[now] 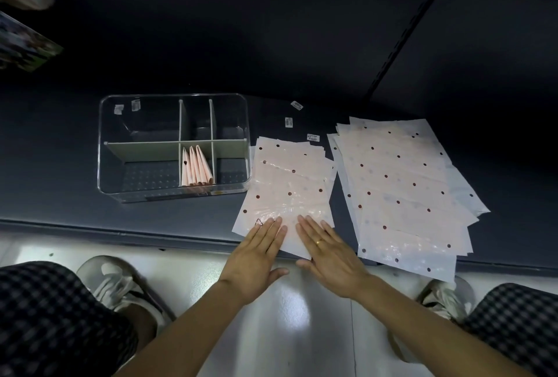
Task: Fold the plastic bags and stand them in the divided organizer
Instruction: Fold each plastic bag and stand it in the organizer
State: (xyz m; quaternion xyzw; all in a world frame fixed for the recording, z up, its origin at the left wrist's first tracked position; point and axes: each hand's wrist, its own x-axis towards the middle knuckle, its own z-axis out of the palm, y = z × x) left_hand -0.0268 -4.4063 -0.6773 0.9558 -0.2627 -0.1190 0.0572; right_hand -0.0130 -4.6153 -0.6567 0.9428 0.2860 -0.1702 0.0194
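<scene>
A pale pink plastic bag with dark dots lies flat on the dark shelf, on top of a few more like it. My left hand and my right hand press flat on its near edge, fingers straight, side by side. A clear divided organizer stands to the left of the bag. Several folded pink bags stand upright in its near middle compartment. A larger pile of the same dotted bags lies spread out to the right.
Small paper labels lie on the shelf behind the bags. The shelf's front edge runs just under my hands, with a glossy white floor below. My shoes and checked trouser legs show at both lower corners. Blurred packages hang at the upper left.
</scene>
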